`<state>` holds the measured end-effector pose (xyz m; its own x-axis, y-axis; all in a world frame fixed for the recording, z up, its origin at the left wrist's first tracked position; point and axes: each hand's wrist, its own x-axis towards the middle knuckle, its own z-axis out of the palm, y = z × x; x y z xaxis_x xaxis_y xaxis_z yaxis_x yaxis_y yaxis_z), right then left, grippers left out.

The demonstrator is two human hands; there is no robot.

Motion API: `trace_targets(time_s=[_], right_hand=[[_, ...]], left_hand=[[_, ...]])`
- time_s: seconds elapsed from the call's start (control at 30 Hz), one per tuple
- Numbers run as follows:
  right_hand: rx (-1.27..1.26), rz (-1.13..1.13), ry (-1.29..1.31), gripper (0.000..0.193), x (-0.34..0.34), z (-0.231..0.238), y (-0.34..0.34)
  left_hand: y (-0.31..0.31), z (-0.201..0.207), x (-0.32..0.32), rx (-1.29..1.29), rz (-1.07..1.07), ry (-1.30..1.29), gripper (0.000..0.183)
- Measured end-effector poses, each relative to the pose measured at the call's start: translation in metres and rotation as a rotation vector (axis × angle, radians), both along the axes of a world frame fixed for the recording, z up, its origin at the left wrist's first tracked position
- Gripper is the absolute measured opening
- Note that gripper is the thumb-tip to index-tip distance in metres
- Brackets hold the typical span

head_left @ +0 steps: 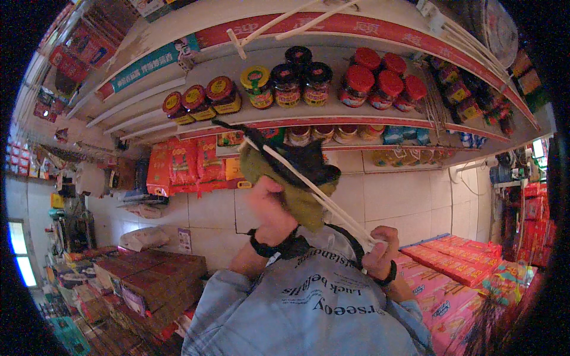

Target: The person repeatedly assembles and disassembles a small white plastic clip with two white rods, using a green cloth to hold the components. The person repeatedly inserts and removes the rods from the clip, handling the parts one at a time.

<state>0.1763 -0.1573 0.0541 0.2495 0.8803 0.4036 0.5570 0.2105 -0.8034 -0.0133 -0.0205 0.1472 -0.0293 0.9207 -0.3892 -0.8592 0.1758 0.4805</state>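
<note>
My left hand [270, 210], slightly blurred, is closed on an olive-green and black cloth [301, 203]. The cloth hangs in loose folds in front of my chest, its dark part spreading toward the shelf. Across it slants a long, thin white double rod [317, 193], one end up near the shelf edge. At the other end of the rod, my right hand [380, 252] grips it near my body. The rod passes over the cloth; whether the cloth is wrapped round it, I cannot tell. Both wrists wear black bands.
Ahead, a shelf [237, 121] carries jars with yellow labels [224, 95], black-lidded jars [286, 86] and red-lidded jars [358, 83]. Similar white rods [285, 22] lie on the upper shelf. Red packets [183, 161] hang lower left. Brown cartons [151, 279] stand left, pink boxes [442, 296] right.
</note>
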Motion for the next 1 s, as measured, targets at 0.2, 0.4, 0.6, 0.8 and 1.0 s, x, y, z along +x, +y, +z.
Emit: trace_targets(time_s=[0.2,0.4,0.6,0.8,1.0], right_hand=[[-0.034,0.076,0.047,0.028,-0.027,0.025,0.028],[-0.005,0.061,0.198,0.030,-0.038,0.034,0.034],[-0.135,0.072,0.323,0.030,-0.029,0.027,0.016],[-0.008,0.091,0.289,0.024,-0.049,0.039,0.055],[-0.207,0.092,0.448,0.024,-0.067,0.048,0.074]], left_hand=[[-0.035,-0.039,0.016,0.155,-0.092,0.319,0.004],[0.003,-0.041,-0.021,0.245,0.076,0.525,0.010],[0.020,-0.005,-0.031,0.173,0.115,0.193,0.009],[-0.014,-0.019,0.008,0.085,0.049,0.159,0.009],[-0.007,-0.033,0.010,-0.031,-0.045,0.074,0.010]])
